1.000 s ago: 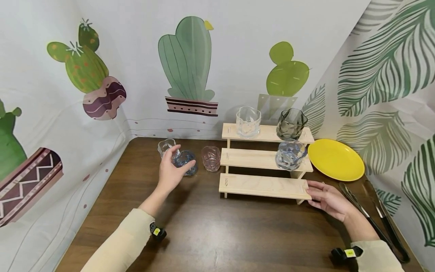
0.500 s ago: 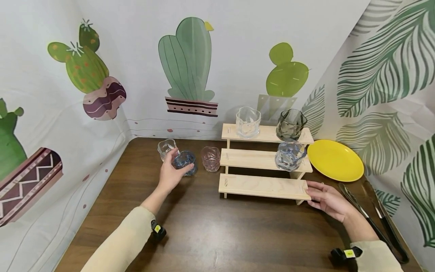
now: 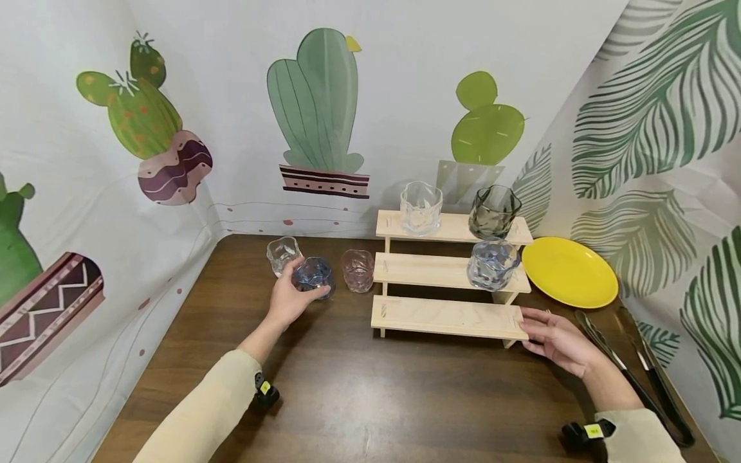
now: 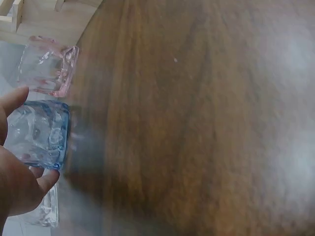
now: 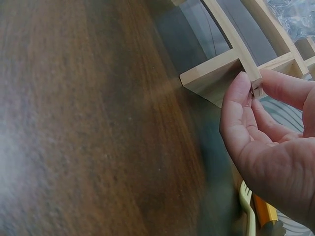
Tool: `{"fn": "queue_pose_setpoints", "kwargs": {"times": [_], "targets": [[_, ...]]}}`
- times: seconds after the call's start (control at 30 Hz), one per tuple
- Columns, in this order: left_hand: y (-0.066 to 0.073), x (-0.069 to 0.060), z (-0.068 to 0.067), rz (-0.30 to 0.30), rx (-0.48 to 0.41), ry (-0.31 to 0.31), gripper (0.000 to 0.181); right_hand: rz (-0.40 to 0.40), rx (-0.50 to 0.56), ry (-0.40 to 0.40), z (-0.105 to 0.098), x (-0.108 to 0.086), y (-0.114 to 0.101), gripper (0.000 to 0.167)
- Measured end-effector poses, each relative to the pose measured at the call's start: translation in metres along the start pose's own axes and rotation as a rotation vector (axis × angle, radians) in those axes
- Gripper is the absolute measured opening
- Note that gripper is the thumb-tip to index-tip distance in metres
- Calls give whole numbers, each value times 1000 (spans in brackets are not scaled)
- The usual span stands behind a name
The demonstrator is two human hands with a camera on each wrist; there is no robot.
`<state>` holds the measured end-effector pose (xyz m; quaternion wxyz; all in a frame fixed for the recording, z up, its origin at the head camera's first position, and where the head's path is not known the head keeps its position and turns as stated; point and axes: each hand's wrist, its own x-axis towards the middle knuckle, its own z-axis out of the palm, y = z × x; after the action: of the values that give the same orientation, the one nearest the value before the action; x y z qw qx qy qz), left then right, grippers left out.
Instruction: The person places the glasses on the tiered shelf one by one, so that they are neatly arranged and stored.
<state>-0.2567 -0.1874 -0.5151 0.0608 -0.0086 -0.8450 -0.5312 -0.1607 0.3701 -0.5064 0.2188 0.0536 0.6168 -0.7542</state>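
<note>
My left hand [image 3: 289, 300] holds a blue glass [image 3: 313, 275] standing on the table, with thumb and fingers on opposite sides. In the left wrist view the thumb [image 4: 15, 101] lies against the blue glass [image 4: 42, 132] and fingertips touch it low down. Close by stand a clear glass [image 3: 282, 254], partly behind the hand, and a pink glass [image 3: 358, 271]. My right hand [image 3: 560, 339] pinches the right end of the lowest step of a three-tier wooden stand [image 3: 448, 316]. In the right wrist view the thumb and fingers grip that board's end [image 5: 256, 83].
Up on the stand are a clear glass [image 3: 420, 209], a smoky grey glass [image 3: 494, 213] and a light blue glass [image 3: 493, 265]. Right of it lie a yellow plate [image 3: 570, 272] and black-handled tongs [image 3: 648, 379]. A pale fork [image 5: 247, 206] shows below the right hand.
My left thumb and fingers have drawn closer around the blue glass. The right hand keeps its grip on the stand. The head view has shifted very slightly.
</note>
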Motion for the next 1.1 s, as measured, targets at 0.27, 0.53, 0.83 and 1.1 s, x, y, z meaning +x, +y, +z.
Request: {"fn": "queue_pose_setpoints", "kwargs": {"times": [0.27, 0.53, 0.83, 1.1], "targets": [[-4, -1, -1, -12, 27, 40, 86, 4, 13, 3, 1, 0, 0, 26], [-7, -1, 2, 16, -5, 85, 82, 9, -1, 13, 1, 0, -1, 32], [-5, -6, 1, 63, -70, 185, 80, 10, -14, 13, 2, 0, -1, 39], [21, -12, -3, 147, -122, 192, 79, 14, -22, 23, 3, 0, -2, 52]]}}
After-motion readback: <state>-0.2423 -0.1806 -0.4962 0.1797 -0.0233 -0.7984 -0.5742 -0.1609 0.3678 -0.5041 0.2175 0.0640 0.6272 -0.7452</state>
